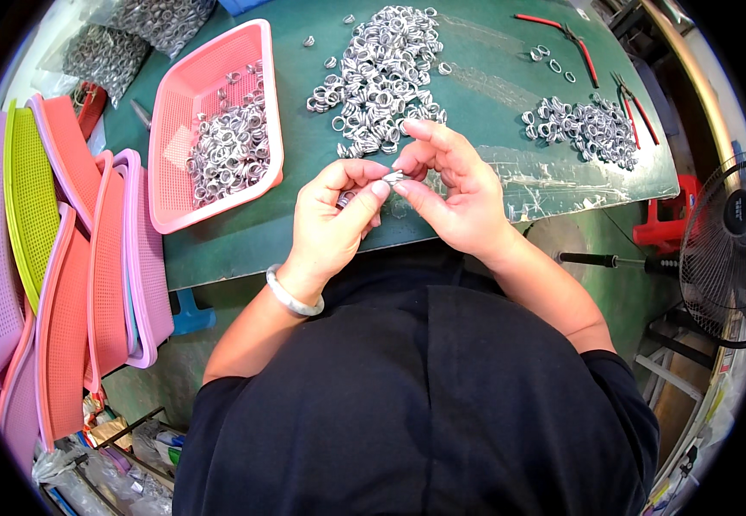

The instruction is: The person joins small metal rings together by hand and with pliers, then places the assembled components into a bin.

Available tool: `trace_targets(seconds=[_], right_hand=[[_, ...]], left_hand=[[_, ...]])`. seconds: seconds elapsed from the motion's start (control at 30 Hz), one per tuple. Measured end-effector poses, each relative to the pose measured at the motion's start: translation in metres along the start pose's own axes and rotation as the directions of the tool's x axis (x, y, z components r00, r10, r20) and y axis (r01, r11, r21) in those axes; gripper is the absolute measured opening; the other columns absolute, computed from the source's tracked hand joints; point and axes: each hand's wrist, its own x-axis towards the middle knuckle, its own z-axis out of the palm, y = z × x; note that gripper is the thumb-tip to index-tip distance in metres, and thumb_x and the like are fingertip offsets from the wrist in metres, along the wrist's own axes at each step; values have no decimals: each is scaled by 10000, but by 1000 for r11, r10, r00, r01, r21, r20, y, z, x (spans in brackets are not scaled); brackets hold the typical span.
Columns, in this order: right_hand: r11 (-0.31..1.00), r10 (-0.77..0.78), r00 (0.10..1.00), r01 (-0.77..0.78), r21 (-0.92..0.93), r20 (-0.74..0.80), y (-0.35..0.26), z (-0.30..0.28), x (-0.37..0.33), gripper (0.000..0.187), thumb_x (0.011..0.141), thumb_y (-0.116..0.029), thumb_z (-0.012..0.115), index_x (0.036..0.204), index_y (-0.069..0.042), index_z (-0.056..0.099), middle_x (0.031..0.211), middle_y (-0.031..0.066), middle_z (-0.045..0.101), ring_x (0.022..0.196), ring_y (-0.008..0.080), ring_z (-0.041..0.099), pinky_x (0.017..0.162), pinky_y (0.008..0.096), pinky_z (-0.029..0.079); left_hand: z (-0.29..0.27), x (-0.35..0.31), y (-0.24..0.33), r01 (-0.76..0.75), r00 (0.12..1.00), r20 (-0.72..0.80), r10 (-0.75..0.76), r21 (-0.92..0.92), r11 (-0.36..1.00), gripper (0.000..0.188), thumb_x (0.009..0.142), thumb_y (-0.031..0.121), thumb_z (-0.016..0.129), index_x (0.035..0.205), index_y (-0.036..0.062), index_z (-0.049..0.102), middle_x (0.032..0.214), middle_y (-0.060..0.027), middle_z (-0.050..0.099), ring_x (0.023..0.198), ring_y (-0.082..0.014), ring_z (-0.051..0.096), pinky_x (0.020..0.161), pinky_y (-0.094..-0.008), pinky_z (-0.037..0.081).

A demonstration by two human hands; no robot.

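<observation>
A small silver-coloured metal ring (394, 177) is pinched between the fingertips of both hands, above the table's near edge. My left hand (328, 206) is closed on it with thumb and index finger, and more rings (346, 198) show in its curled palm. From the other side, my right hand (463, 193) grips the same ring between thumb and fingers. Just beyond the hands spreads a large pile of similar rings (390, 73). A pink plastic basket (156, 172) with many rings in it stands to the left.
At the right of the green table (511, 159) lie a smaller ring heap (579, 129) and two red-handled pliers (581, 52) (635, 112). Nested coloured baskets (63, 284) crowd the left side. Bags of rings (106, 60) sit far left. A black fan (717, 249) stands right.
</observation>
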Motion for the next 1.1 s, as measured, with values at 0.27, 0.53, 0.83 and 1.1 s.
trace_targets(seconds=[0.27,0.53,0.83,1.1], right_hand=[[995,-65,994,58,-77,-82,1,9,2,538,709,58,631,1211,-50,469,899,61,577,762,145,548,670,264,454],[992,-29,997,19,-128,-72,-3,9,0,547,707,5,656,1216,-82,475,922,56,584,769,144,540,644,256,447],[983,-8,999,-2,-186,-52,-6,6,2,555,711,-17,668,1222,-80,462,903,47,585,775,143,546,643,256,446],[784,-33,998,-11,-620,-60,10,-10,18,466,740,15,608,1183,-60,483,901,72,605,832,207,570,697,302,464]], left_hand=[[-2,7,0,404,914,152,-376,-439,803,123,892,146,498,913,34,544,700,-16,542,512,-63,458,402,-167,330],[-5,6,-4,522,848,268,-457,-570,634,121,899,162,466,927,54,514,687,-23,534,501,-79,455,385,-180,349],[-6,5,-9,457,883,220,-415,-604,653,116,878,160,488,872,51,525,749,-51,556,581,-126,506,436,-203,396],[-9,4,-6,339,913,35,-407,-621,707,81,839,138,521,808,64,513,813,-91,561,686,-194,538,525,-261,450]])
